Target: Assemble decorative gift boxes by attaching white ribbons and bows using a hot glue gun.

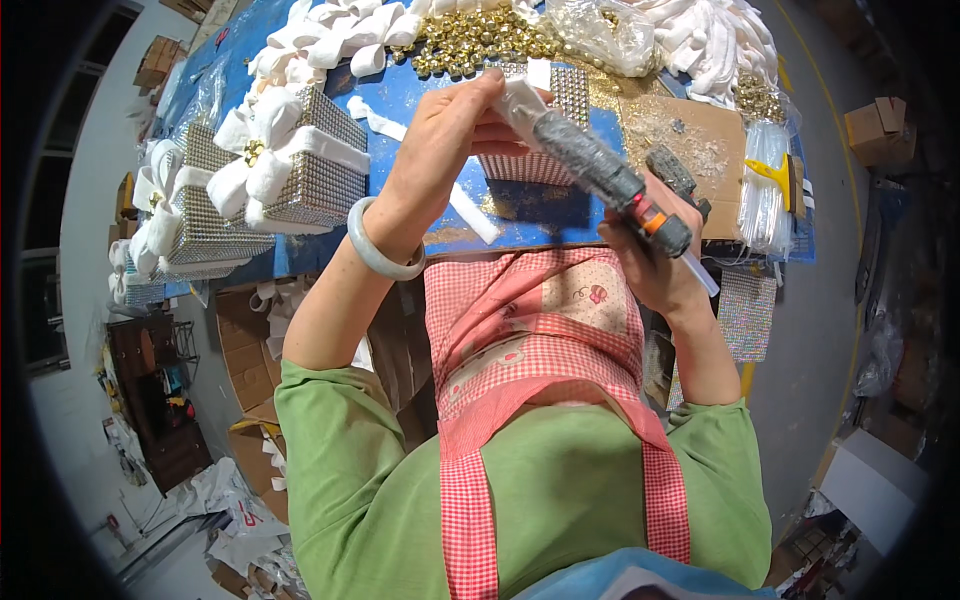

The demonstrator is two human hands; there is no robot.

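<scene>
Head view showed my work from above, and I went across it left to right. At the far left of the blue bench [300,250] sat finished boxes [300,170], rhinestone-covered and tied with white bows, pushed aside, I judged, to keep the middle free. My left hand [440,140], a pale bangle [380,250] on its wrist, was raised over the bench with its fingers [480,95] pinching a white ribbon strip [520,100], held up so the nozzle could meet it. My right hand [655,255] had its fingers wrapped tight round the grip of a glue gun [600,170], crusted grey with old glue, its tip touching the strip just beside the left fingertips. Under both hands lay an unfinished box [545,140] in the same sparkling mesh, partly hidden by the gun. More strips [470,210] lay loose on the bench. Behind were gold bells [480,40] and heaped white bows [340,35]; to the right, a cardboard sheet [690,135] spotted with glue and a yellow-handled scraper [775,170]. The gun's barrel blocked my sight of the box's near face.
</scene>
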